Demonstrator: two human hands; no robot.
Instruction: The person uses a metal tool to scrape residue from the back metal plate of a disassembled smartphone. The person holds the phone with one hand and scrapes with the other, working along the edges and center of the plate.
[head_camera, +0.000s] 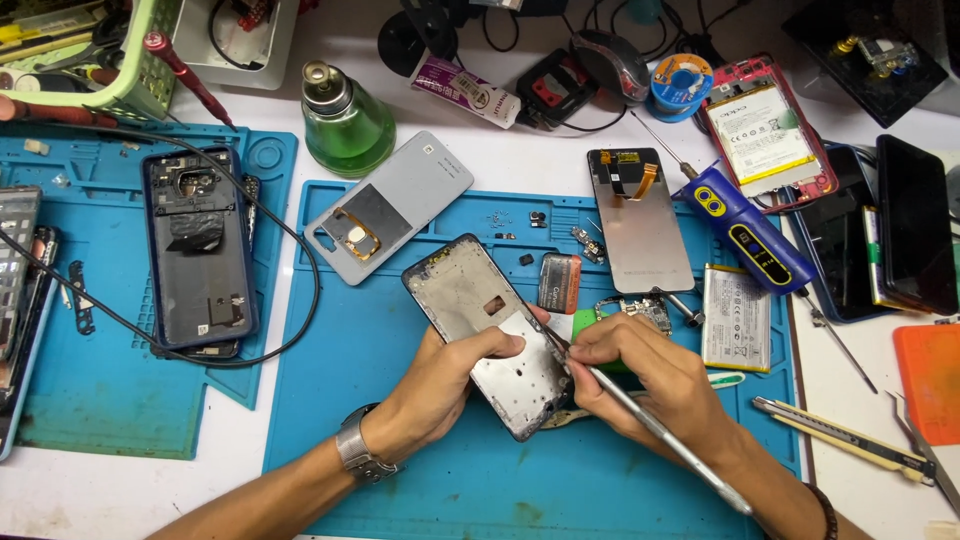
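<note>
I see the left hand (440, 375) closed around a bare phone frame (490, 335), thumb pressed across its face, holding it tilted just above the blue work mat (400, 480). The right hand (640, 375) is pinched shut on a slim metal tool (650, 425), whose tip touches the frame's right edge. I note 1 grey back cover (395, 205) lying on the mat behind the frame, a display panel (637, 220) with an orange flex cable to the right, and a battery (737, 318) near the right hand. A green glass bottle (347, 122) stands beyond the mat. A dark phone body (198, 250) rests on a 2nd mat, well apart to the left.
</note>
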